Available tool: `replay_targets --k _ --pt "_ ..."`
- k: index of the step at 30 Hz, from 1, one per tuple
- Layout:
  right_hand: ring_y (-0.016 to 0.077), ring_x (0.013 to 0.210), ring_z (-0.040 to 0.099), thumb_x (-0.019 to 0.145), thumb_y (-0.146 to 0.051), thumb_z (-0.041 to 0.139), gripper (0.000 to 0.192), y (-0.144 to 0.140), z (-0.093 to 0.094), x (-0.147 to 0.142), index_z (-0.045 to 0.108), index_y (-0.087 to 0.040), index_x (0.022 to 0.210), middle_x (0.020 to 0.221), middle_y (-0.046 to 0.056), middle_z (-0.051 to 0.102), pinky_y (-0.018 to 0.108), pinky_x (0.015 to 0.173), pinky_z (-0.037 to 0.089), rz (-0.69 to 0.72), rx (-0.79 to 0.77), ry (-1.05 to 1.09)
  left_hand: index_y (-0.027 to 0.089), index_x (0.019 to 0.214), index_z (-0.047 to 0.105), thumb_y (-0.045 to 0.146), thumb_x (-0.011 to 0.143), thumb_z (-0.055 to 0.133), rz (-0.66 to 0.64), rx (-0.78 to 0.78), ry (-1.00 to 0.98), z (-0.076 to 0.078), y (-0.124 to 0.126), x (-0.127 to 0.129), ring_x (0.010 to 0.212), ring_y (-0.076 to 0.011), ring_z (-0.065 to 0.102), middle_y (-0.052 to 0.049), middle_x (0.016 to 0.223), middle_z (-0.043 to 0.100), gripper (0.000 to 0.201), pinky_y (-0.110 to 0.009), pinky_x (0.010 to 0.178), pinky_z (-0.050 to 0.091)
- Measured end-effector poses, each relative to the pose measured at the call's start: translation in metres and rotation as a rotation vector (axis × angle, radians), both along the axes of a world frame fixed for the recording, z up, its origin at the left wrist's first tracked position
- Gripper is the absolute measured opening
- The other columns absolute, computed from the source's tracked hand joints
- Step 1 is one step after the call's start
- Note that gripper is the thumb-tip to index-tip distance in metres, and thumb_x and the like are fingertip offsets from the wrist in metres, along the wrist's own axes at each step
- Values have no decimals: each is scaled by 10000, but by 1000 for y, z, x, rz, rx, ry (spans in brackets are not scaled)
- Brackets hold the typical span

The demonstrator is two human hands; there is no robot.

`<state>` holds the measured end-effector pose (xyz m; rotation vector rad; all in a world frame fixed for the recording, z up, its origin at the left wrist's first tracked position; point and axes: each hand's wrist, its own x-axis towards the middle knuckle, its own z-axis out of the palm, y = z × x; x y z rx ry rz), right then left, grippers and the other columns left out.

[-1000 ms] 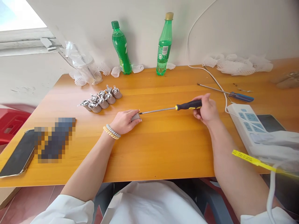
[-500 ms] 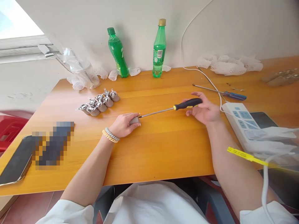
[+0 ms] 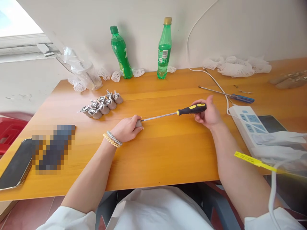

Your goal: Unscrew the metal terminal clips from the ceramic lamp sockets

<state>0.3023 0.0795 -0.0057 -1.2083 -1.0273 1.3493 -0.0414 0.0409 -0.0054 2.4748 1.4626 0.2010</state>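
My left hand (image 3: 128, 128) is closed around a small grey-brown cylindrical piece (image 3: 138, 123), its end facing right. A screwdriver (image 3: 192, 109) with a black and yellow handle lies almost level, its shaft pointing left. The tip meets the right end of the cylindrical piece; the exact contact spot is too small to make out. My right hand (image 3: 208, 112) has its fingers curled around the back of the handle, thumb raised. Several similar grey-brown cylinders (image 3: 104, 109) with metal strips on top stand grouped beyond my left hand.
Two green bottles (image 3: 122, 56) stand against the wall. A blue-handled screwdriver (image 3: 242, 98) lies behind a white power strip (image 3: 243, 119) at right. White foam netting (image 3: 237, 66) lies along the back. A phone (image 3: 16, 164) is at the left edge, and a white cable (image 3: 226, 102) crosses the right side.
My right hand's fingers have gone from loosely spread to curled at the handle, thumb now up. The screwdriver handle has rotated, showing more yellow. My left hand keeps its hold.
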Motion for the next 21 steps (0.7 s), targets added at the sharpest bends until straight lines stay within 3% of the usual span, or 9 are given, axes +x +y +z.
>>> replay_targets --k 2,5,7,10,12,14,16,19,21 --pt "62 277 322 727 -544 657 363 0 1 3 601 -186 751 427 -46 444 194 270 199 -30 -1 -46 148 1117 508 384 870 442 -1 6 23 1 -1 1 727 -276 657 -102 841 687 348 -379 630 483" --pt "98 456 530 561 -300 802 339 -2 4 6 601 -205 817 658 -18 617 212 373 396 38 94 70 160 1109 516 376 869 445 -19 29 35 2 -2 3 719 -264 657 -88 831 687 331 -361 633 475" --pt "156 586 619 527 -323 792 426 -2 6 6 591 -230 892 828 9 679 266 446 482 125 88 170 164 1109 519 365 869 447 -32 38 32 2 -3 4 727 -259 659 -84 836 688 322 -355 640 473" --pt "140 411 533 659 -535 682 383 -1 5 5 589 -215 847 616 12 618 229 305 345 55 -20 79 172 1100 525 354 859 460 -38 48 21 2 -3 5 728 -252 660 -78 834 689 309 -347 641 475" --pt "93 339 438 672 -482 704 323 0 3 6 590 -204 789 517 -20 537 199 279 271 -32 -5 6 180 1096 529 349 850 473 -42 52 2 1 -2 4 726 -245 661 -74 842 692 304 -344 646 479" --pt "116 438 526 607 -337 753 317 1 1 7 597 -216 855 633 -5 612 217 334 376 1 56 68 180 1104 525 351 848 478 -49 48 -26 1 -1 4 737 -243 664 -76 869 698 312 -348 660 485" --pt "173 551 613 601 -342 717 406 1 1 7 580 -239 968 772 21 671 260 377 444 93 32 153 173 1115 520 359 849 479 -56 32 -50 0 -1 3 753 -245 666 -81 890 701 328 -357 674 492" --pt "140 385 518 687 -463 650 327 1 1 6 568 -222 893 581 -3 595 214 281 298 28 -55 61 160 1127 519 355 844 485 -60 11 -69 0 -1 2 762 -250 667 -88 904 703 345 -368 684 496" --pt "115 386 502 639 -385 722 329 1 3 6 562 -226 879 567 -24 580 202 305 312 0 11 41 164 1122 526 349 838 493 -58 7 -85 1 -1 2 762 -247 667 -86 901 703 340 -367 690 497"
